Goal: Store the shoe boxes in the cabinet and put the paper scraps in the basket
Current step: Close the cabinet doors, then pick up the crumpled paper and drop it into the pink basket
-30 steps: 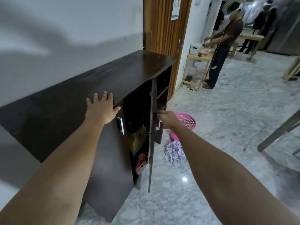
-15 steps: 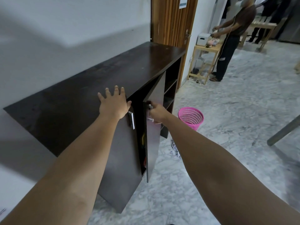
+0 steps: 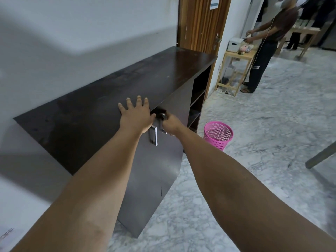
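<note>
A dark brown cabinet (image 3: 101, 113) stands against the white wall. My left hand (image 3: 135, 115) lies flat on its top near the front edge, fingers spread. My right hand (image 3: 170, 122) grips the metal handle of the right door (image 3: 171, 157), which sits closed against the cabinet front. The left door's silver handle (image 3: 153, 135) shows just below my left hand. The shoe boxes are hidden behind the doors. A pink mesh basket (image 3: 218, 135) stands on the marble floor to the right of the cabinet. The paper scraps are out of sight.
Open shelves (image 3: 197, 104) fill the cabinet's right end. Beyond them are a wooden door (image 3: 200, 22) and a small wooden table (image 3: 236, 68) where a person (image 3: 265, 44) stands. A grey table leg (image 3: 321, 155) slants in at the right edge.
My right hand has swung the right cabinet door from wide open to closed, hiding the boxes inside. The view has shifted and the paper scraps have dropped out of sight. My left hand stayed on top.
</note>
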{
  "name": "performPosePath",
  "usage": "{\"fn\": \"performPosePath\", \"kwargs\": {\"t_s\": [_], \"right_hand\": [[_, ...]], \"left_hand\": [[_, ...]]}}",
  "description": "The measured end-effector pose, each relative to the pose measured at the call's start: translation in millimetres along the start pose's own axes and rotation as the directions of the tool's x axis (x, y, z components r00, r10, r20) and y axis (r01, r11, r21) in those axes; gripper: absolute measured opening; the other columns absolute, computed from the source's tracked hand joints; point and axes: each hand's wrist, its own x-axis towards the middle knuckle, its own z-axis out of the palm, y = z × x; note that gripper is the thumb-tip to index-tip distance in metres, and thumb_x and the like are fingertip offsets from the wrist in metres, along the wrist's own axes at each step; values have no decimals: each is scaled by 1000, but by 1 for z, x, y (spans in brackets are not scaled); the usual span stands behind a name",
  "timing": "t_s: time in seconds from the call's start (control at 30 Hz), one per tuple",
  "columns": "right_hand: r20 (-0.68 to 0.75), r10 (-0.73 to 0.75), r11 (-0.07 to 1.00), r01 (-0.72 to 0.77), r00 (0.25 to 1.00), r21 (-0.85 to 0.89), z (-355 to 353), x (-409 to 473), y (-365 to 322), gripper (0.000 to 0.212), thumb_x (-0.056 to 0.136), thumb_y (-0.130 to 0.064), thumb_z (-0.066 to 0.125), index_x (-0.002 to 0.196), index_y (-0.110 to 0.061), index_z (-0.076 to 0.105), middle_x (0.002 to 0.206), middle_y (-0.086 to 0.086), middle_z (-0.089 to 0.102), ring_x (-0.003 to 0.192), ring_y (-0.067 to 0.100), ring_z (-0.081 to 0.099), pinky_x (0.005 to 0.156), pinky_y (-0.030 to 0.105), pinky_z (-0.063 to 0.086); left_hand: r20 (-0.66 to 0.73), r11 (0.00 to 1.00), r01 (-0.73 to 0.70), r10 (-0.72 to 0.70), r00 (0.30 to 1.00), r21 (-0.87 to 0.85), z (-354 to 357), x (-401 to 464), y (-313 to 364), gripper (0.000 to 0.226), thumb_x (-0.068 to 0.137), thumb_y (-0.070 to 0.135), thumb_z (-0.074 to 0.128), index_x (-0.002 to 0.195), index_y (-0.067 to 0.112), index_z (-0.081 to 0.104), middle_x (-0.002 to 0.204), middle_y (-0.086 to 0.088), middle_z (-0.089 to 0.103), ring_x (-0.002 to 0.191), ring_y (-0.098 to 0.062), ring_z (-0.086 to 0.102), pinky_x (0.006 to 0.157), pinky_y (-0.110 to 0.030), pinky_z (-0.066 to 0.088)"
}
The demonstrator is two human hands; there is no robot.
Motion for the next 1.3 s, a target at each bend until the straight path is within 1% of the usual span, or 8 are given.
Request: {"fn": "performPosePath", "kwargs": {"t_s": [0.1,0.23,0.37,0.47,0.57,1.0,1.13,1.3], "right_hand": [[30,2,1000,-1,1000,-22,-6,-14,0,63,99,-11,51,158,-19,27,124,10,57,84,19,61,69,29,50],[67,79,993,-72,995,-99,-17,-31,18,94,99,-24,58,162,-14,-11,162,18,32,143,36,43,113,38,40],[52,190,973,-181,980,-145,-52,-36,57,105,94,-34,64,161,-11,-14,164,18,30,146,36,38,120,43,33],[-1,246,954,-242,969,-176,-93,-38,89,110,84,-37,65,162,-7,-6,162,20,32,145,41,38,119,46,35],[-75,297,926,-306,952,-222,-135,-34,128,96,96,-20,58,162,-9,-12,165,26,21,150,43,28,122,49,29],[-146,474,841,-495,868,-217,-341,-2,310,79,99,-16,58,161,-7,11,160,25,30,145,39,36,118,45,33],[-117,514,821,-527,850,-220,-374,13,355,58,103,-12,48,156,-2,27,155,26,36,140,39,41,114,43,39],[-39,585,784,-577,810,-227,-368,55,421,77,95,-26,57,160,-14,18,159,23,29,140,40,42,113,52,41]], "left_hand": [[1,1000,-10,10,1000,-16,-1,0,1,75,101,57,32,161,19,7,169,-8,6,152,-47,4,118,-70,7],[9,1000,-8,8,1000,-20,-4,0,4,75,101,57,31,161,19,6,169,-7,5,153,-46,3,118,-70,6],[27,998,52,-52,998,-17,-11,3,21,71,100,49,38,158,15,16,165,-15,16,151,-48,12,117,-69,13],[-153,992,-115,123,981,58,-4,12,56,61,94,47,48,145,16,37,148,-17,42,143,-43,30,113,-64,27],[-192,959,-266,281,940,100,11,26,118,60,92,49,51,143,19,39,149,-13,42,145,-40,28,112,-59,30],[226,885,-466,456,861,-14,115,122,406,59,93,47,52,145,19,41,152,-11,36,144,-37,27,102,-55,46],[379,890,-454,437,816,-47,153,137,450,61,93,49,52,145,20,39,150,-9,36,140,-35,32,100,-52,45],[521,891,-453,393,757,-14,195,156,462,64,91,54,52,144,22,40,147,-7,39,138,-34,34,101,-53,45]]}}
